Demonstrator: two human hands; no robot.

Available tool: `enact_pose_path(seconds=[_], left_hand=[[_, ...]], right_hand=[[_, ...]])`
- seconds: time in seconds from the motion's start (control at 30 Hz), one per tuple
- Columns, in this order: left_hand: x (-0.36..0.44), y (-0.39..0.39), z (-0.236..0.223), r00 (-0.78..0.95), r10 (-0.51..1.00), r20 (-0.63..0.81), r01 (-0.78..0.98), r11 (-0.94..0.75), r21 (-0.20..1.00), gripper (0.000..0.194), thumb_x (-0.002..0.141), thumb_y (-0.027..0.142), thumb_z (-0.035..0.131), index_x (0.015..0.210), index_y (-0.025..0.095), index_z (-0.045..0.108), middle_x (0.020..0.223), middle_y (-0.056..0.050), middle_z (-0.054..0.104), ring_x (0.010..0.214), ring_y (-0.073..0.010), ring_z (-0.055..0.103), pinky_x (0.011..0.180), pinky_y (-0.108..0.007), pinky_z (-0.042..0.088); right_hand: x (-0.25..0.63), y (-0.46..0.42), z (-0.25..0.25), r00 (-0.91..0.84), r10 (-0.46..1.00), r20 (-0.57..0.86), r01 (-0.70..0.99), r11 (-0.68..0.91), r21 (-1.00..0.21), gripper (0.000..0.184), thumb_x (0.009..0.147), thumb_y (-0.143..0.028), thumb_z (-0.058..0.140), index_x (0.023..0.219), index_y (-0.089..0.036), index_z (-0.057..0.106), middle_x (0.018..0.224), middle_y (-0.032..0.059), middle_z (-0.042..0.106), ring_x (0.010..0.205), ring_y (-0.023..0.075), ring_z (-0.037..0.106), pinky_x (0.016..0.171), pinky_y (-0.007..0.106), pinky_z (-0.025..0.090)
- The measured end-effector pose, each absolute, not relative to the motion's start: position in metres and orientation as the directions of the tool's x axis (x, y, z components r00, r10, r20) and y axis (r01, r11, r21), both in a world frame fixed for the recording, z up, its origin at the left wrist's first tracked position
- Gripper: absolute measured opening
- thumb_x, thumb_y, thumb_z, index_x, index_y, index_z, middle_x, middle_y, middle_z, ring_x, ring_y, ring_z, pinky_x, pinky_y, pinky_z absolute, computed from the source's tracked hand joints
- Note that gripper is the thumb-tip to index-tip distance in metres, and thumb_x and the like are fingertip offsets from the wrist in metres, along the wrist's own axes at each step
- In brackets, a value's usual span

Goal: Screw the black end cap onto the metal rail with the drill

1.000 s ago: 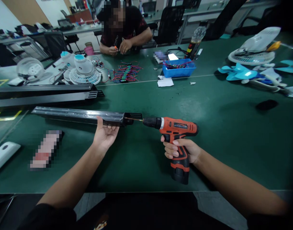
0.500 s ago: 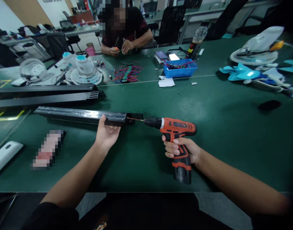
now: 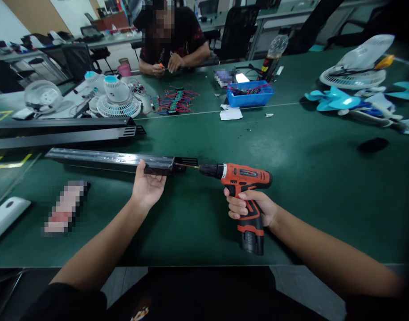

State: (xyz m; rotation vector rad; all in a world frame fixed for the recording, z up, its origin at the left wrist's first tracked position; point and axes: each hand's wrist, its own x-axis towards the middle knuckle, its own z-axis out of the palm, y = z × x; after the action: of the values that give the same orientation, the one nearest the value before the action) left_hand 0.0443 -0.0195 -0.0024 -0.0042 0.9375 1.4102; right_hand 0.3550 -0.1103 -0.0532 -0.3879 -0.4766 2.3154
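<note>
My right hand (image 3: 249,206) is wrapped round the handle of an orange and black cordless drill (image 3: 244,176), with the index finger at the trigger. The drill points left, and its long thin bit (image 3: 191,166) reaches the right end of a long black metal channel (image 3: 104,159). My left hand (image 3: 148,183) grips that channel from the near side close to its right end, thumb on top and fingers underneath. Whether the bit sits on a screw inside the end is too small to tell. A slotted black tab sticks out just behind the bit.
More dark metal channels (image 3: 64,133) lie behind at left. A phone (image 3: 66,207) and a white casing (image 3: 7,218) are near my left arm. Across the table sit fan parts (image 3: 119,104), wired circuit boards (image 3: 177,101), a blue bin (image 3: 251,99), a bottle (image 3: 271,58) and blue fan blades (image 3: 336,99). A co-worker (image 3: 177,40) sits opposite.
The whole view has shifted very slightly. Both hands, the drill and the channel keep the same arrangement, with the bit still at the channel's end.
</note>
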Motion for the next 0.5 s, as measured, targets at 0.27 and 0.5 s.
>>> enact_pose_path(seconds=[0.27, 0.5], left_hand=[[0.0417, -0.0198, -0.0060, -0.117, 0.832, -0.542, -0.836, 0.212, 0.506, 0.026, 0.102, 0.040, 0.065, 0.114, 0.018, 0.070, 0.095, -0.006, 0.082, 0.091, -0.0206, 0.080, 0.096, -0.032, 0.062], [0.0410, -0.0218, -0.0045, -0.091, 0.840, -0.534, -0.842, 0.222, 0.492, 0.028, 0.104, 0.041, 0.062, 0.118, 0.017, 0.069, 0.097, -0.006, 0.082, 0.092, -0.0204, 0.080, 0.095, -0.033, 0.063]], right_hand=[[0.3524, -0.1126, -0.0540, -0.680, 0.727, -0.095, -0.613, -0.635, -0.471, 0.027, 0.093, -0.030, 0.077, 0.112, -0.012, 0.070, 0.067, -0.0066, 0.055, 0.055, 0.0082, 0.047, 0.067, 0.027, 0.050], [0.3529, -0.1140, -0.0510, -0.669, 0.741, -0.050, -0.640, -0.610, -0.468, 0.042, 0.094, -0.048, 0.073, 0.115, -0.012, 0.067, 0.071, -0.0027, 0.060, 0.058, 0.0119, 0.053, 0.072, 0.032, 0.052]])
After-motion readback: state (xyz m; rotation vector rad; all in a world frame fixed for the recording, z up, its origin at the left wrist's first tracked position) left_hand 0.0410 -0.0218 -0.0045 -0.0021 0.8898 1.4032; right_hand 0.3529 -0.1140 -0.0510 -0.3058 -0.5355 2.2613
